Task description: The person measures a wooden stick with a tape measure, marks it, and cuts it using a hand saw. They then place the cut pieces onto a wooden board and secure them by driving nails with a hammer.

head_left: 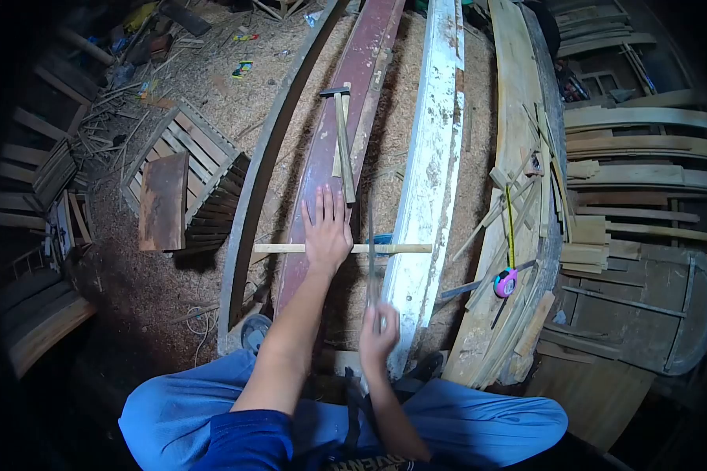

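My left hand (326, 235) lies flat with fingers stretched out, pressing a thin wooden strip (279, 248) against the reddish-brown plank (314, 184). The strip runs crosswise from that plank over a gap to the white-painted plank (424, 188). My right hand (379, 334), slightly blurred, is closed around the handle of a handsaw (372, 271). Its narrow blade, seen almost edge-on, points away from me and crosses the strip between the two planks. Beyond my left fingertips a hammer (341, 129) rests on the reddish-brown plank, its handle towards me.
At right, a pink tape measure (505, 282) with its yellow tape out lies among wood offcuts on a pale board (518, 102). A slatted wooden crate (200, 149) stands left on the shavings-covered floor (212, 47). Curved wooden pieces (644, 145) are stacked far right.
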Available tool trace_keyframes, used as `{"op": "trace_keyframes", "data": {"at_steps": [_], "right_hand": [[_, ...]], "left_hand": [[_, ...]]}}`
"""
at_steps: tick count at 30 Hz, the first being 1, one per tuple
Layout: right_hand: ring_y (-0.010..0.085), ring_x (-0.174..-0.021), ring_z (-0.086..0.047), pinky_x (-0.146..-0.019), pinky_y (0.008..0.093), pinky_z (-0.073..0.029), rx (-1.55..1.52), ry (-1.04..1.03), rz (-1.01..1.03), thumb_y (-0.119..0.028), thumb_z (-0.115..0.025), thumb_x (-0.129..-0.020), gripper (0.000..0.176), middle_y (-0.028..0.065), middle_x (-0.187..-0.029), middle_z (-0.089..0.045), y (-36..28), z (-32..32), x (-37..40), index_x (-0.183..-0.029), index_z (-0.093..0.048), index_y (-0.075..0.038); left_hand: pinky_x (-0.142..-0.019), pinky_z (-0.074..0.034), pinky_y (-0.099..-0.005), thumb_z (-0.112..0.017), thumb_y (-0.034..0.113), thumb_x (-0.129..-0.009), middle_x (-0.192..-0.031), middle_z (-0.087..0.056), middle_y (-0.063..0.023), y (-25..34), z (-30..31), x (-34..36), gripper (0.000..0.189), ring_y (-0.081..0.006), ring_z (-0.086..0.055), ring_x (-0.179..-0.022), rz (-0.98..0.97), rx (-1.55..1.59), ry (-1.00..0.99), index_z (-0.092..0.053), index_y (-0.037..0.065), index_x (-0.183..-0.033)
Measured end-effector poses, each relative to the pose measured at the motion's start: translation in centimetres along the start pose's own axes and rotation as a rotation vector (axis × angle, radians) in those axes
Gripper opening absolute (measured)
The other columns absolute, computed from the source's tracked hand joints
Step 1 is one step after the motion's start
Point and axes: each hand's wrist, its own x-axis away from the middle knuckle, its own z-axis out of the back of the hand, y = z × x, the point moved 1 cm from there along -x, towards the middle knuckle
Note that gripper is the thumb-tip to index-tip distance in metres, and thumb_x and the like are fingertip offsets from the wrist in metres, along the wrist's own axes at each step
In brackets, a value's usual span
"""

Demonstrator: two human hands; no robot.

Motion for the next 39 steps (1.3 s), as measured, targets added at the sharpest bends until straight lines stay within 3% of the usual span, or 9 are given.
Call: {"op": "trace_keyframes", "data": {"at_steps": [1,11,13,19,23,25,29,36,39], "right_hand": [[0.0365,-0.097,-0.067,-0.09,0.0436,-0.053,0.102,0.003,0.108,-0.014,-0.071,-0.097,0.019,0.018,-0.104,-0.07,0.8,1.2,1.9,-0.108,-0.069,0.001],[0.034,-0.093,-0.07,-0.083,0.042,-0.054,0.085,-0.038,-0.092,-0.018,-0.072,-0.098,0.021,0.0186,-0.101,-0.071,-0.5,1.7,0.3,-0.107,-0.071,0.001],[0.0217,-0.098,-0.067,-0.093,0.0359,-0.051,0.0,0.002,-0.055,-0.017,-0.072,-0.099,0.023,0.0143,-0.101,-0.073,-1.7,2.9,1.7,-0.108,-0.069,0.005],[0.0217,-0.095,-0.067,-0.09,0.0356,-0.052,-0.095,-0.059,-0.172,-0.013,-0.07,-0.099,0.021,0.0145,-0.098,-0.072,-2.9,-0.5,-4.4,-0.105,-0.069,0.007],[0.0284,-0.099,-0.069,-0.088,0.0401,-0.055,0.006,-0.058,-0.077,-0.011,-0.071,-0.098,0.018,0.017,-0.104,-0.07,0.4,2.9,0.9,-0.108,-0.07,0.003],[0.0277,-0.1,-0.068,-0.089,0.0402,-0.055,-0.087,-0.043,-0.223,-0.011,-0.072,-0.097,0.018,0.0166,-0.103,-0.07,-0.9,2.9,1.3,-0.108,-0.07,0.003],[0.0331,-0.095,-0.067,-0.084,0.0399,-0.053,-0.015,-0.026,-0.083,-0.015,-0.07,-0.099,0.018,0.0179,-0.104,-0.068,-2.9,-1.3,-4.1,-0.105,-0.068,0.002],[0.0269,-0.1,-0.066,-0.094,0.0391,-0.052,0.028,0.063,-0.053,-0.013,-0.067,-0.101,0.02,0.016,-0.102,-0.069,0.1,0.3,2.6,-0.11,-0.065,0.005],[0.0372,-0.098,-0.066,-0.086,0.0435,-0.053,0.012,0.029,-0.064,-0.015,-0.07,-0.099,0.02,0.0191,-0.103,-0.068,-0.4,-2.2,-2.5,-0.108,-0.067,0.002]], "left_hand": [[-0.128,-0.007,-0.062,-0.046,0.032,-0.102,-0.169,-0.03,-0.0192,0.0,0.1,-0.2,0.062,-0.0328,-0.021,-0.16,0.006,0.002,0.0,-0.04,0.009,-0.16],[-0.129,-0.01,-0.0596,-0.051,0.029,-0.099,-0.171,-0.026,-0.0193,-0.1,-0.2,-0.2,0.065,-0.0329,-0.021,-0.16,0.02,0.051,0.013,-0.041,0.009,-0.159],[-0.129,-0.01,-0.0595,-0.05,0.028,-0.098,-0.171,-0.026,-0.0194,-0.1,-0.1,0.1,0.065,-0.0328,-0.021,-0.16,0.0,0.053,0.046,-0.04,0.008,-0.159],[-0.129,-0.008,-0.0597,-0.048,0.03,-0.101,-0.169,-0.03,-0.0186,0.1,0.2,0.2,0.062,-0.0324,-0.022,-0.16,-0.003,-0.04,0.011,-0.04,0.01,-0.16],[-0.129,-0.01,-0.0586,-0.051,0.026,-0.097,-0.17,-0.03,-0.0172,-0.2,-0.6,0.0,0.066,-0.0317,-0.023,-0.16,0.035,0.104,0.046,-0.041,0.009,-0.16],[-0.129,-0.01,-0.0583,-0.051,0.026,-0.097,-0.171,-0.029,-0.0171,0.1,-0.6,0.3,0.066,-0.0314,-0.022,-0.16,0.011,0.091,0.116,-0.04,0.009,-0.16],[-0.129,-0.009,-0.0594,-0.047,0.03,-0.102,-0.171,-0.028,-0.0178,0.1,0.1,0.2,0.061,-0.0316,-0.023,-0.159,0.007,-0.013,0.026,-0.041,0.01,-0.16],[-0.129,-0.009,-0.06,-0.052,0.028,-0.097,-0.169,-0.03,-0.0189,0.0,0.0,0.4,0.066,-0.0311,-0.024,-0.159,0.007,0.041,0.042,-0.04,0.009,-0.16],[-0.129,-0.008,-0.0602,-0.054,0.028,-0.095,-0.169,-0.031,-0.0196,0.1,-0.1,0.4,0.068,-0.0317,-0.024,-0.159,-0.004,0.011,0.06,-0.042,0.009,-0.159]]}}
